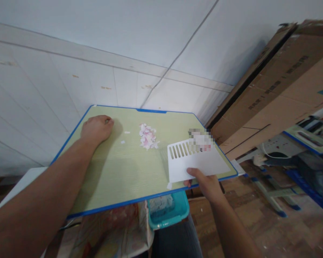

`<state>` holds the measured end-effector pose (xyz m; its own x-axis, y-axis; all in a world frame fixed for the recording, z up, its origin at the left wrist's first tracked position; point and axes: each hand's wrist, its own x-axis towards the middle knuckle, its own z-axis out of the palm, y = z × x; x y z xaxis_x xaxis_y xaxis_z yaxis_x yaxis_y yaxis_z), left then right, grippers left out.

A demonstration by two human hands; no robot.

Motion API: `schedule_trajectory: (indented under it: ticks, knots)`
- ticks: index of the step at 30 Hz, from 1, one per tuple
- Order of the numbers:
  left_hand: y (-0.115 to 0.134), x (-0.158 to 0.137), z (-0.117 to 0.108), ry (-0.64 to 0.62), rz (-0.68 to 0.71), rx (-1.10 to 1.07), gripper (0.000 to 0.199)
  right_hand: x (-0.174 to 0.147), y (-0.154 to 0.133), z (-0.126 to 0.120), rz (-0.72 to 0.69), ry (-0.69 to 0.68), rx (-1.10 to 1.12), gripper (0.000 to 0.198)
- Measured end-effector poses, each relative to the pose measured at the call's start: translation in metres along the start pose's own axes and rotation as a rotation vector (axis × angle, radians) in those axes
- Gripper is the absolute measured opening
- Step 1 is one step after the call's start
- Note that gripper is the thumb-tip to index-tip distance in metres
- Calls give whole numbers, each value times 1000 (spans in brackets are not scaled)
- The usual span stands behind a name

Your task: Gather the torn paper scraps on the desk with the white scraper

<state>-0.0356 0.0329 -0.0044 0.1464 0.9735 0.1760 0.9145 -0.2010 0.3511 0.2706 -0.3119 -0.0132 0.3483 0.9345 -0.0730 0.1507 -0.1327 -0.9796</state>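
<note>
My right hand (206, 182) pinches the near edge of a white sheet with a row of slots (188, 161), thumb on top and fingertips below. The sheet is over the right part of a pale green tabletop with a blue rim (118, 172). My left hand (97, 129) rests closed on the tabletop's left side; what its curled fingers hold, if anything, is hidden. Between both hands lies a small heap of white and pinkish paper scraps (148, 137). Two loose scraps (125, 132) are left of the heap. A pixelated patch covers something at the sheet's far edge.
Under the table's near edge sits a turquoise plastic basket (169, 218) with pale contents. A large brown cardboard box (280, 79) leans at the right. Behind the table is a white panelled wall (70, 82) with a grey cable (183, 50). Another desk (304, 139) stands further right.
</note>
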Motion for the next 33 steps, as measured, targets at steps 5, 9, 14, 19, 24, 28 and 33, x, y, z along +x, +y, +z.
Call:
schedule_trajectory:
  ticks: [5, 9, 14, 19, 24, 28, 33]
  knots:
    - [3, -2, -2, 2, 7, 7, 64, -3, 5, -1, 26, 0, -23, 37]
    - [6, -4, -4, -9, -3, 7, 62, -3, 4, -2, 27, -13, -7, 37]
    - [4, -3, -2, -1, 7, 8, 62, -3, 1, -1, 32, -2, 7, 31]
    - [2, -3, -1, 5, -5, -26, 61, -3, -1, 1, 31, -15, 32, 33]
    - [5, -5, -4, -18, 1, -23, 65, -6, -1, 2, 50, 6, 66, 32]
    - [5, -2, -2, -12, -11, 11, 66, 1, -3, 4, 8, 66, 46, 36]
    - [0, 2, 0, 19, -10, 10, 59, 44, -15, 27, -89, 133, -59, 40]
